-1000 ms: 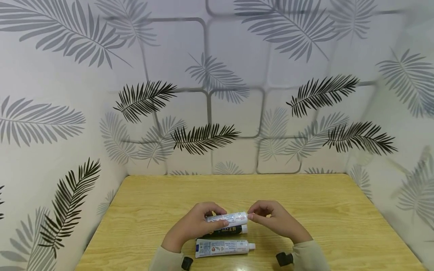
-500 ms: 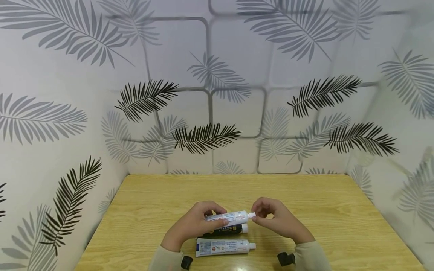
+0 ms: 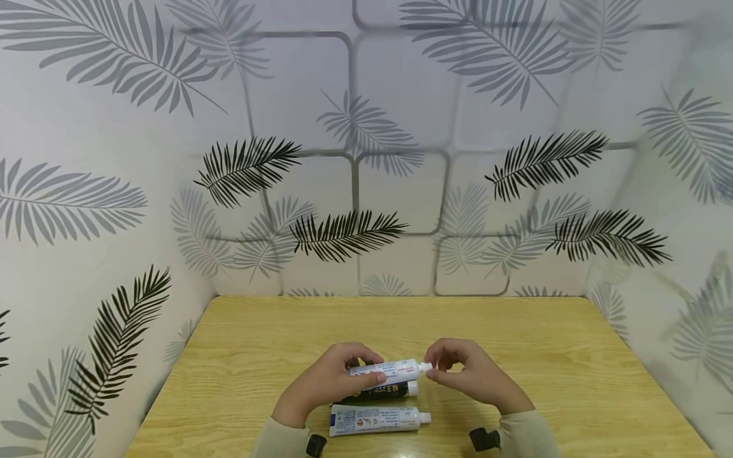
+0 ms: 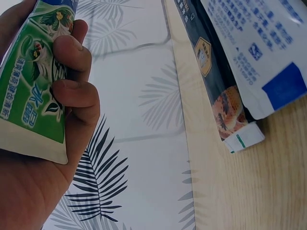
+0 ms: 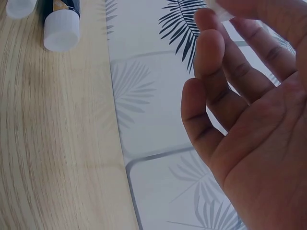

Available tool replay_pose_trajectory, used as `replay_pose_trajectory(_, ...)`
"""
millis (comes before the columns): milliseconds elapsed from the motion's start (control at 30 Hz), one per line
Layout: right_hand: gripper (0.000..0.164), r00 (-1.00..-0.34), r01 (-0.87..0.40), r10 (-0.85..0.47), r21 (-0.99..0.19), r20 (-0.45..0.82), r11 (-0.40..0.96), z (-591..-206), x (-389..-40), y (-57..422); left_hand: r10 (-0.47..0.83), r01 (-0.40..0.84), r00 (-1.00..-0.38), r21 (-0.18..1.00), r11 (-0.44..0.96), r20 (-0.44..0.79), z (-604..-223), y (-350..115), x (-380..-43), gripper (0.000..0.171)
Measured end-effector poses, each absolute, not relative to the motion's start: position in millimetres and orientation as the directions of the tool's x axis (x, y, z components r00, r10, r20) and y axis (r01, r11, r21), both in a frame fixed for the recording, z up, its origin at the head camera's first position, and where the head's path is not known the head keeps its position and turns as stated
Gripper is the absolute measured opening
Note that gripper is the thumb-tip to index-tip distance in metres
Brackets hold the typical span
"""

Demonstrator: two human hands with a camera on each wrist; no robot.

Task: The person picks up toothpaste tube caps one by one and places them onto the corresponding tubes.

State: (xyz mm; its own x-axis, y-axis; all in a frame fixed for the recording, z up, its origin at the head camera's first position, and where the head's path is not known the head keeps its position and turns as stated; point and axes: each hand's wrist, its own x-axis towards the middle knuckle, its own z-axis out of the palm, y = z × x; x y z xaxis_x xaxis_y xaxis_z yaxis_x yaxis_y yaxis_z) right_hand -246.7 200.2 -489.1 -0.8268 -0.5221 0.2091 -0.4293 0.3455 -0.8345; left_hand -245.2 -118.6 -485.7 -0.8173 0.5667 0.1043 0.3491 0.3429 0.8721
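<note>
A toothpaste tube, white and printed on the side facing the head camera, is gripped by my left hand. In the left wrist view the fingers curl round the tube's green face. My right hand is at the tube's other end, thumb and index finger pinching its small white cap. That cap is partly hidden by fingers at the top of the right wrist view, while the other fingers are loosely bent. Below the held tube lies a black tube with a white cap, partly covered.
Nearest me on the wooden table lies another white toothpaste tube, its cap pointing right. It lies beside the black tube in the left wrist view. A leaf-patterned wall covering surrounds the table's back and sides.
My right hand has shifted slightly to the right, so more of the held tube's white cap shows. The left hand keeps its grip, and the tubes on the table stay in place.
</note>
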Motion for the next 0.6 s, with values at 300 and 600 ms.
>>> replay_pose_trajectory(300, 0.013, -0.833, -0.375, -0.532, -0.861, 0.151, 0.344, -489.0, -248.6, 199.3, 0.563, 0.348, -0.819, 0.874, 0.339, 0.108, -485.2, -118.4, -243.3, 0.024)
replay_pose_trajectory(600, 0.019, -0.843, -0.363, -0.522, -0.857, 0.134, 0.366, -487.8, -248.4, 198.9, 0.563, 0.367, -0.817, 0.867, 0.337, 0.126, -485.5, -116.9, -244.2, 0.024)
